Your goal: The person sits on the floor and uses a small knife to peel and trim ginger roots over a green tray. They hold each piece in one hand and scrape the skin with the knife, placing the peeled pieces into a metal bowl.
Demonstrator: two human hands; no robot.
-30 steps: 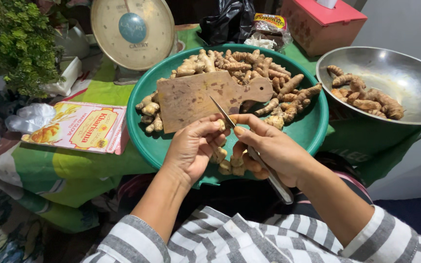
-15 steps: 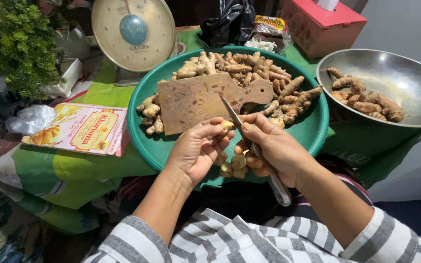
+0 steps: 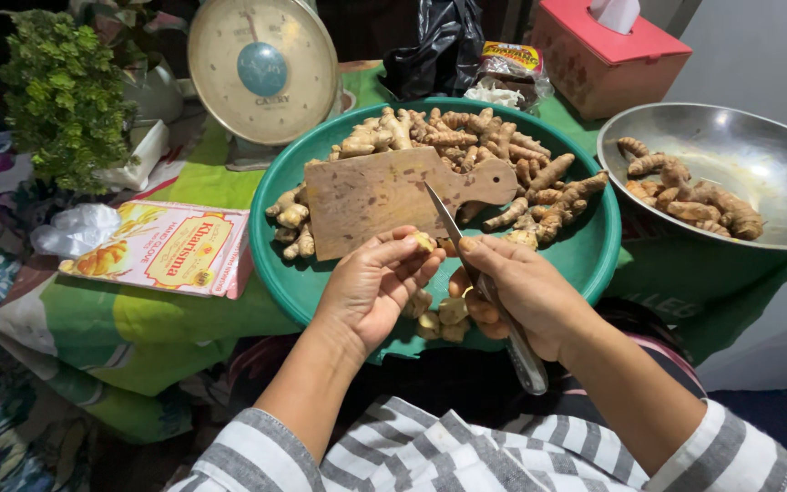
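A small piece of turmeric root [image 3: 424,241] is pinched between the thumb and fingertips of the left hand [image 3: 375,287], held just above the near rim of a round green tray [image 3: 594,260]. A knife [image 3: 483,290] is gripped in the right hand [image 3: 526,292], fingers closed around its handle, with the blade pointing away from the body and its edge close beside the held piece. The step in hand appears to be trimming or scraping this one root.

Inside the tray, a worn wooden cutting board [image 3: 384,196] is laid on a heap of unpeeled turmeric roots [image 3: 494,150], which are piled along the tray's far side. A few paler pieces [image 3: 453,314] are seen at the tray's near edge, beneath both hands.

To the right of the tray, a steel bowl [image 3: 767,173] is seen, holding more roots. Behind the tray stand a dial kitchen scale [image 3: 261,73], a black plastic bag [image 3: 434,50] and a red tissue box [image 3: 608,55]. To the tray's left lie a printed carton [image 3: 166,251] and a leafy green plant [image 3: 61,96].

The next cut seems to call for a steady pinch and a shallow blade angle, kept clear of the thumb.
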